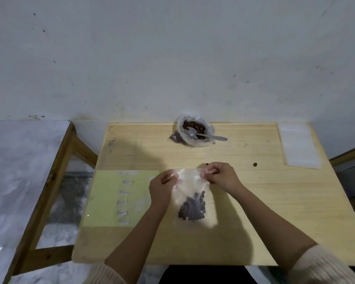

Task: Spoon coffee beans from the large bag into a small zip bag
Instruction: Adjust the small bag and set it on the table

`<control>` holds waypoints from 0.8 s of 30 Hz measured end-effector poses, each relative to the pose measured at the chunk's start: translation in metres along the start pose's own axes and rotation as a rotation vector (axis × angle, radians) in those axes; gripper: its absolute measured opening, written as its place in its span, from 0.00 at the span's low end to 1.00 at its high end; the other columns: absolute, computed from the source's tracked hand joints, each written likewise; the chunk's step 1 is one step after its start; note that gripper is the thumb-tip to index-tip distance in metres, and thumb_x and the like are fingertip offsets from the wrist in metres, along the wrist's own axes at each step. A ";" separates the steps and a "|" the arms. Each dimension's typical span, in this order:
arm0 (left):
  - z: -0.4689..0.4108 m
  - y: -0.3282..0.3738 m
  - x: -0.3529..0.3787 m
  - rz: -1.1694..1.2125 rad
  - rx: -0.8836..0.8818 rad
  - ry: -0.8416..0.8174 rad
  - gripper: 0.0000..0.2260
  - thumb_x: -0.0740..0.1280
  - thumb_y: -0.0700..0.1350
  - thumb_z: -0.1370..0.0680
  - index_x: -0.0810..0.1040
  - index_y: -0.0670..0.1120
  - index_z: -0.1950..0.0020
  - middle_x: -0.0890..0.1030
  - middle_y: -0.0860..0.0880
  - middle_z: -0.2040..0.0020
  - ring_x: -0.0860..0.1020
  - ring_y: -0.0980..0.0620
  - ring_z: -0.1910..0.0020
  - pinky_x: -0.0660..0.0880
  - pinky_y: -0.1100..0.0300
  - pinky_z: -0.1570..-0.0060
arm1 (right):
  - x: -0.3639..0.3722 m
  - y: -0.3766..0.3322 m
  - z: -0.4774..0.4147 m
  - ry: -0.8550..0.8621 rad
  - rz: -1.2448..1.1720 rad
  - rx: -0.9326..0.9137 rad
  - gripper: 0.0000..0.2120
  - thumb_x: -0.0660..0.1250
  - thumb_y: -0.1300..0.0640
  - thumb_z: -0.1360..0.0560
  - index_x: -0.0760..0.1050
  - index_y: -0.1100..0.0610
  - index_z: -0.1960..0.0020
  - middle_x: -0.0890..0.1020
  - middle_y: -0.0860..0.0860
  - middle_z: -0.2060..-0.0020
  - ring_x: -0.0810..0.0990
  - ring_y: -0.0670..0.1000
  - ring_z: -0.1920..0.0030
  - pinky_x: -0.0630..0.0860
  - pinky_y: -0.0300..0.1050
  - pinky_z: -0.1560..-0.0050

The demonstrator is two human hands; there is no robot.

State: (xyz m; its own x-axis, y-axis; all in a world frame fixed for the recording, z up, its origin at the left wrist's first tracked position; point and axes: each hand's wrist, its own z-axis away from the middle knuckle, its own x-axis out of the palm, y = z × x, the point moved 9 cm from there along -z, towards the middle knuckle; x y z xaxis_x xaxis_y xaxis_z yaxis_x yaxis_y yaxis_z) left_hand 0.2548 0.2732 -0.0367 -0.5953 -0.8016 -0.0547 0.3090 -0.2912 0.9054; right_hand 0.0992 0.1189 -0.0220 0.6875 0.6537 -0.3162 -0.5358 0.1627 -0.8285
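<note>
- Both grips, left hand (164, 184) and right hand (220, 177), pinch the top corners of the small zip bag (190, 187), nearer the person than the large bag (201, 141).
- A half-sealed strip could let its beans (193, 209) spill.

From here I have both forearms stretched forward and angled inward. The left hand (162, 186) and right hand (222, 177) sit level with each other, curled, each pinching the small zip bag (193, 189) at one end of its top edge.
</note>
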 end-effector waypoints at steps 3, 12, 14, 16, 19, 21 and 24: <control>0.005 -0.007 -0.001 -0.110 0.043 0.025 0.06 0.71 0.35 0.28 0.83 0.44 0.54 0.84 0.49 0.62 0.83 0.52 0.61 0.77 0.62 0.58 | 0.005 0.006 0.006 0.062 0.046 -0.041 0.10 0.71 0.70 0.32 0.79 0.56 0.65 0.79 0.50 0.70 0.77 0.49 0.64 0.78 0.43 0.56; 0.010 -0.004 -0.001 -0.242 0.110 0.067 0.05 0.71 0.39 0.27 0.82 0.45 0.52 0.81 0.52 0.61 0.78 0.61 0.62 0.72 0.76 0.61 | 0.008 0.007 0.014 0.116 0.086 -0.109 0.09 0.71 0.68 0.31 0.78 0.54 0.60 0.78 0.42 0.65 0.75 0.41 0.66 0.71 0.24 0.64; 0.010 -0.002 0.001 -0.259 0.129 0.053 0.06 0.70 0.38 0.27 0.81 0.45 0.52 0.80 0.51 0.60 0.77 0.58 0.61 0.72 0.76 0.61 | 0.010 0.006 0.015 0.096 0.083 -0.139 0.10 0.72 0.68 0.32 0.78 0.55 0.56 0.79 0.46 0.62 0.75 0.43 0.64 0.72 0.24 0.62; 0.008 -0.001 0.002 -0.302 0.150 0.041 0.08 0.70 0.37 0.27 0.80 0.44 0.49 0.80 0.51 0.57 0.77 0.58 0.59 0.71 0.77 0.60 | 0.013 0.007 0.014 0.076 0.105 -0.177 0.13 0.72 0.69 0.32 0.79 0.58 0.51 0.81 0.51 0.55 0.76 0.45 0.60 0.73 0.25 0.58; 0.007 -0.003 0.004 -0.400 0.166 0.022 0.11 0.69 0.37 0.27 0.79 0.43 0.45 0.80 0.50 0.52 0.77 0.55 0.53 0.71 0.76 0.56 | 0.016 0.007 0.015 0.069 0.174 -0.215 0.17 0.72 0.68 0.32 0.79 0.58 0.45 0.80 0.52 0.49 0.77 0.47 0.54 0.74 0.34 0.48; 0.007 -0.002 0.008 -0.496 0.187 0.010 0.14 0.69 0.37 0.27 0.77 0.43 0.42 0.78 0.49 0.47 0.76 0.53 0.48 0.70 0.71 0.50 | 0.018 0.005 0.016 0.058 0.223 -0.233 0.17 0.72 0.67 0.32 0.79 0.58 0.44 0.79 0.52 0.48 0.76 0.47 0.51 0.73 0.38 0.43; 0.009 0.008 0.018 -0.662 0.276 0.029 0.17 0.69 0.38 0.27 0.75 0.42 0.39 0.74 0.47 0.40 0.71 0.50 0.40 0.64 0.67 0.42 | 0.012 0.000 0.018 0.042 0.267 -0.276 0.16 0.71 0.64 0.30 0.79 0.57 0.43 0.78 0.51 0.45 0.75 0.45 0.46 0.69 0.36 0.39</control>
State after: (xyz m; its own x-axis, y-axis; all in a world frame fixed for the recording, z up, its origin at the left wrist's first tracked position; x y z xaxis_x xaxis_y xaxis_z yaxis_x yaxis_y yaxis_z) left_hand 0.2395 0.2611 -0.0260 -0.5717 -0.5171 -0.6370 -0.3117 -0.5813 0.7516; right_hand 0.0987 0.1402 -0.0178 0.5637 0.6147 -0.5517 -0.5507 -0.2181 -0.8057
